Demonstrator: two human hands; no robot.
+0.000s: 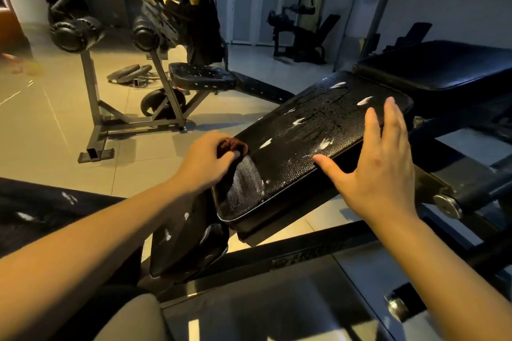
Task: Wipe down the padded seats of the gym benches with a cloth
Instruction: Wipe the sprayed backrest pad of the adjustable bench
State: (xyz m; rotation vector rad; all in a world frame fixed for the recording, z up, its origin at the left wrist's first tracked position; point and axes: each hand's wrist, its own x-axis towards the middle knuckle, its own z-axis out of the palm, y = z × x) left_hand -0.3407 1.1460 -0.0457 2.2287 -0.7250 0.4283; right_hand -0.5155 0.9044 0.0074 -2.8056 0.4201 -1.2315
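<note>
A black padded bench seat (pixel 313 141) slopes across the middle of the view, its textured cover torn in several white spots and wet or smeared near its lower end. My left hand (pixel 206 159) grips a small dark reddish-brown cloth (pixel 231 147) bunched at the seat's left edge. My right hand (pixel 379 155) is spread with straight fingers over the seat's right edge, the thumb touching the rim. Behind the seat lies the bench's black back pad (pixel 443 69).
Another bench with a torn black seat (pixel 202 76) and roller pads (pixel 74 33) stands on the tiled floor at the back left, weight plates (pixel 127 75) beside it. A dark pad (pixel 41 207) sits at the left edge. Weight machines (pixel 299 28) line the far wall.
</note>
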